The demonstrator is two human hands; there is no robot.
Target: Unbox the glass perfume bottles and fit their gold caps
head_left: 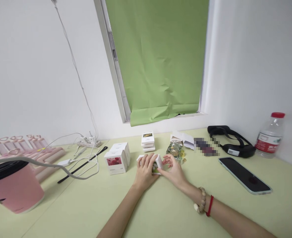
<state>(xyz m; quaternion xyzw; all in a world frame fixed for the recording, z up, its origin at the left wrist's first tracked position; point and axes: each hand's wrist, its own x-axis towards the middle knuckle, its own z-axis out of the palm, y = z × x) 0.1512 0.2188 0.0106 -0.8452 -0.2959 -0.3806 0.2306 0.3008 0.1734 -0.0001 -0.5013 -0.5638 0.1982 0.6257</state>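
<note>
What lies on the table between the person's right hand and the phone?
Nothing: between the right hand, which is at the white box, and the phone, the pale green tabletop is bare, as the head view shows.

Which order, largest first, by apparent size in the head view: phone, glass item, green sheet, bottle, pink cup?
1. Green sheet
2. Pink cup, partly cut off
3. Phone and bottle: too alike to rank
4. Glass item
</note>
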